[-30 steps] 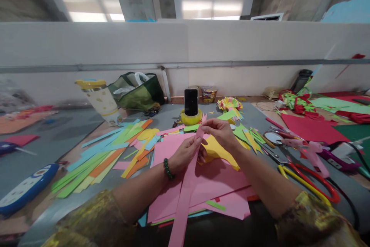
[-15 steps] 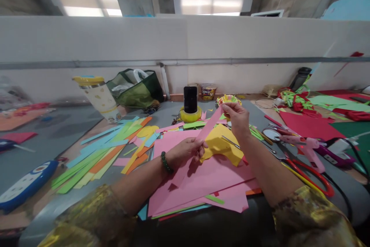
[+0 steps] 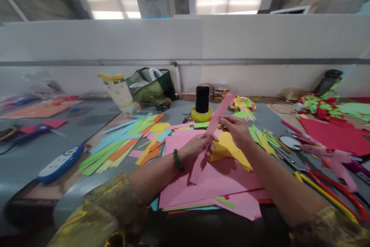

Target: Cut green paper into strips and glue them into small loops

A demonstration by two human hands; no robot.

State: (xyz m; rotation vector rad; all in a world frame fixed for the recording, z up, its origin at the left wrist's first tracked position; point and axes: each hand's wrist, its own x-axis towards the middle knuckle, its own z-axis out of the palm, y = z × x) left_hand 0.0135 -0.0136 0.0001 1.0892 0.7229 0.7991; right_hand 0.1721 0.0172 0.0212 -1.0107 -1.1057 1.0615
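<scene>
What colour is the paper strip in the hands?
The paper strip is pink, clearest in the head view.

a yellow-lidded tumbler (image 3: 119, 96) stands beside a green bag (image 3: 156, 89), left of a phone (image 3: 202, 99)

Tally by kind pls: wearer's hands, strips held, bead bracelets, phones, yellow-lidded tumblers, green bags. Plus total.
Hands: 2 (left hand, right hand)
Strips held: 1 (pink strip)
Bead bracelets: 1 (green bracelet)
Phones: 1 (dark-screened phone)
Yellow-lidded tumblers: 1 (pale tumbler)
Green bags: 1 (green bag)
Total: 7
</scene>
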